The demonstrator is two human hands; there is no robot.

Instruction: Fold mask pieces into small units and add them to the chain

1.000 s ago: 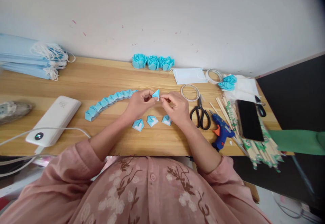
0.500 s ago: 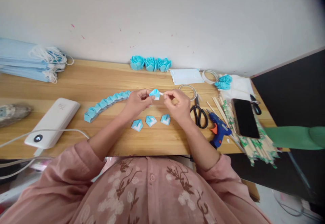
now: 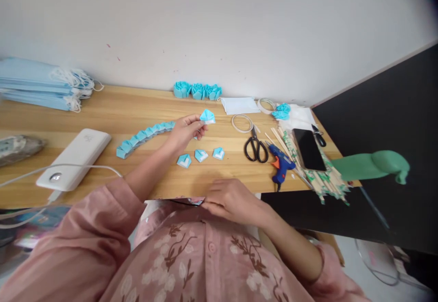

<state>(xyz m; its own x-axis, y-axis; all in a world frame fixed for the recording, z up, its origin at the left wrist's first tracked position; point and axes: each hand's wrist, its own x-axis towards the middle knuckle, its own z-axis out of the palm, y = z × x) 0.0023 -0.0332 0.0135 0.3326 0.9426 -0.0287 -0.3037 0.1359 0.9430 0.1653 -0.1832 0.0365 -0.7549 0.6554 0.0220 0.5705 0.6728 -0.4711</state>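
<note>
My left hand pinches a small folded blue piece and holds it up above the wooden table. My right hand rests at the table's near edge against my shirt, fingers curled together; whether anything is in them is hidden. Three folded blue pieces lie in a row on the table just below my left hand. A curved chain of joined blue pieces stretches to the left of that hand.
Black scissors, a blue glue gun, tape rings, a phone on wooden sticks and a face mask lie at right. Blue rosettes sit by the wall. A white power bank and stacked masks are left.
My right hand let go of the folded piece and dropped back to the table's near edge by my body. My left hand kept the piece. The view shifted to the right.
</note>
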